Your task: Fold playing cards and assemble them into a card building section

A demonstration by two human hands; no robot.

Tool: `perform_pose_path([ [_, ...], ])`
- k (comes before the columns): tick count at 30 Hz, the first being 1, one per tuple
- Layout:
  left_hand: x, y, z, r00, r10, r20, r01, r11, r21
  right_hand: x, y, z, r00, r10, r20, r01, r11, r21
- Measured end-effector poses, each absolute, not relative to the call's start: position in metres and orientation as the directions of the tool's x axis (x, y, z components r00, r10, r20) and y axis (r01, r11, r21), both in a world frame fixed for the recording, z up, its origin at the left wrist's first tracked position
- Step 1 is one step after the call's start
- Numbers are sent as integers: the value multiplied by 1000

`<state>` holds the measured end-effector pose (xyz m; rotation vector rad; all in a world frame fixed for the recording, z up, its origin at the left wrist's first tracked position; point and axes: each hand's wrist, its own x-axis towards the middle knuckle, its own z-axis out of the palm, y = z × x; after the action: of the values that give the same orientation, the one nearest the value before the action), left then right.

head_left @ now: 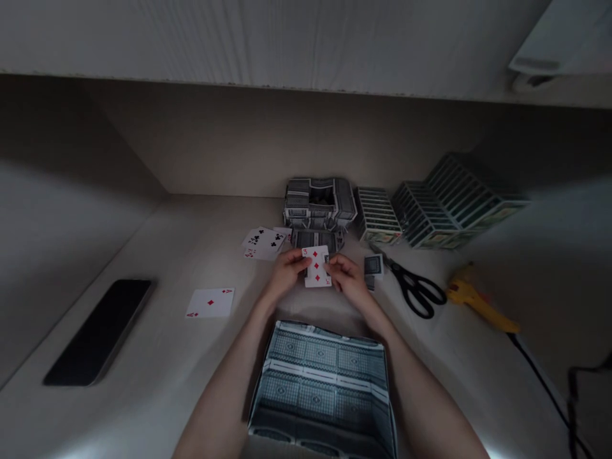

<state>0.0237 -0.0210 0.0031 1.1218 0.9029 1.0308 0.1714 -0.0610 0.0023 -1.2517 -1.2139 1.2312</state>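
Left hand (287, 268) and right hand (348, 276): grip closed on one card's (316, 270) side edges. Tabletop (165, 338) gap between phone (99, 333) and ace (210, 303). 1 scissors (407, 279), 1 glue gun (480, 307).

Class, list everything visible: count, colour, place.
phone: one, black, left
diamond ace: one, white, left
loose cards: several, white, centre-left
card structures: several, grey, middle
striped stacks: several, grey, back right
card pieces: two, grey, right
scissors: one, black, right
glue gun: one, yellow, right
cable: count unclear, black, right
desk: one, pale, underneath
shelf: one, grey, top
unidentified items: some, white, top right
diamond three: one, white, held
arms: two, bare, front
left hand, right hand: two, bare, centre
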Motion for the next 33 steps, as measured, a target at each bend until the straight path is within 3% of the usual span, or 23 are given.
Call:
perform_pose_path([
  [7, 26, -23, 5, 320, 938, -134, -160, 193, 968, 171, -59, -1, 66, 995, 74, 26, 72, -997],
  [18, 27, -22, 0, 245, 969, -27, -105, 54, 993, 173, -55, 0, 100, 995, -8, -156, 8, -988],
  [26, 29, -22, -2, 186, 981, 45, -15, -43, 999, 172, -56, 3, 109, 994, 7, -141, 23, -990],
  [33, 17, -16, 0, 74, 997, 17, -160, -4, 987, 174, -60, 0, 172, 985, 31, -7, 32, -999],
])
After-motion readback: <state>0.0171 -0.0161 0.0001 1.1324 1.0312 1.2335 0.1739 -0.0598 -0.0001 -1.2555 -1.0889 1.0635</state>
